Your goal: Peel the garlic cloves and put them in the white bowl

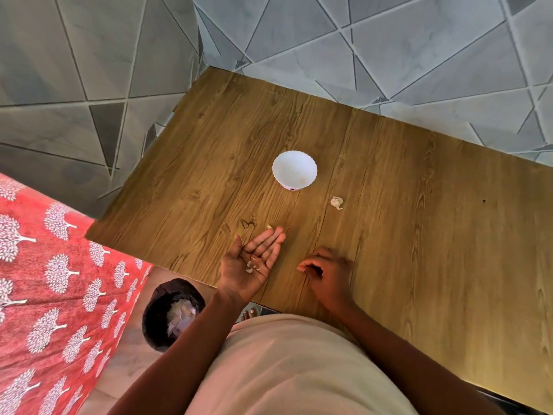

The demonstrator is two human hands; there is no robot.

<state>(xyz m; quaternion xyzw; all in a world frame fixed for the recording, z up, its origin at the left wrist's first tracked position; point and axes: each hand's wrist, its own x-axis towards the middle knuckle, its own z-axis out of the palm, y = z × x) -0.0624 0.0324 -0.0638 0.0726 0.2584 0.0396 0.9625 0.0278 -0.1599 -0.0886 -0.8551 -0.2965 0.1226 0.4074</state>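
Note:
The white bowl point(294, 169) stands upright near the middle of the wooden table point(389, 235). An unpeeled piece of garlic point(336, 202) lies on the table to the bowl's right front. My left hand point(254, 265) lies palm up over the table's near edge, fingers straight, with bits of garlic skin point(253, 265) resting in the palm. A small scrap of skin point(269, 226) lies on the wood just past its fingertips. My right hand point(326, 272) rests on the table beside it, fingers curled down with the tips together; I cannot see anything in them.
A dark bin point(170, 314) with pale peelings inside stands on the floor below the table's near-left edge. A red patterned cloth point(54, 280) covers a surface at the left. Grey tiled walls point(389, 55) meet behind the table's far corner.

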